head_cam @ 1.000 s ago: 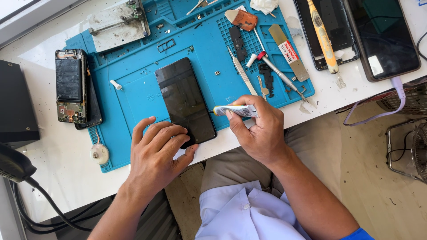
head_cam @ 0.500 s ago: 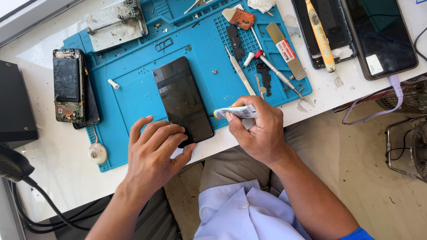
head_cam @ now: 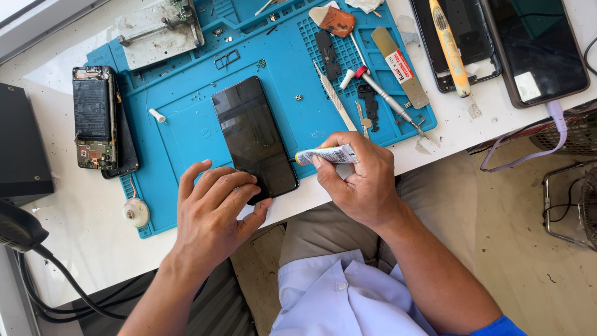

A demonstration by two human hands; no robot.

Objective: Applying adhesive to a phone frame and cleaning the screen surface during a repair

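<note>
On phone (head_cam: 252, 134), left hand (head_cam: 214, 208) flat

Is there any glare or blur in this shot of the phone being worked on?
Head view: sharp throughout, no motion blur; bright daylight; the black phone under the left hand shows a soft pale reflection; the right hand with the tube casts little shadow.

Bright daylight, sharp pic, glare on worktop (head_cam: 74, 236).
</note>
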